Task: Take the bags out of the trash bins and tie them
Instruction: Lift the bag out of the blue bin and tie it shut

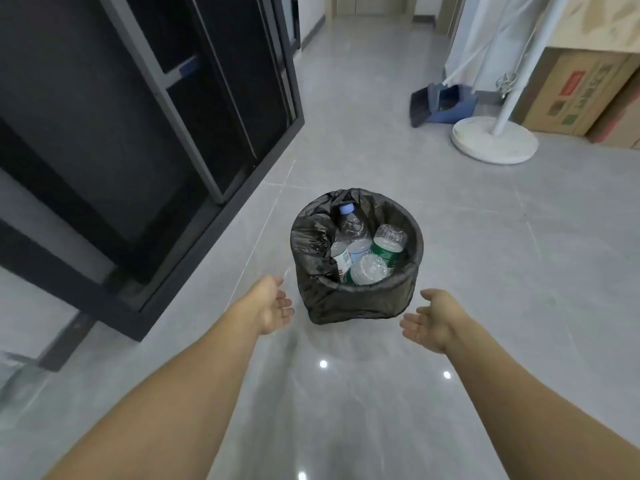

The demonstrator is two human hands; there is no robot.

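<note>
1. Head view: a small round trash bin (pixel 356 306) stands on the grey tiled floor (pixel 485 271) near the middle of the scene, lined with a black bag (pixel 311 244) whose edge is folded down over the rim and covers the outside wall.
2. Inside the bag lie several clear plastic bottles (pixel 353 233); one with a pale blue cap stands at the far side, and one with a green label (pixel 386 252) lies to the right.
3. The left hand (pixel 273 304) reaches out just left of the bin, fingers relaxed and spread, holding nothing and not touching the bag.
4. The right hand (pixel 431 320) is near the bin's right side, palm turned up and inward, fingers loosely extended, empty and apart from the bag.
5. A dark framed cabinet (pixel 138 133) stands on the left.
6. Far right are a white round stand base (pixel 495 142), a blue dustpan (pixel 446 103) and cardboard boxes (pixel 571 88).
</note>
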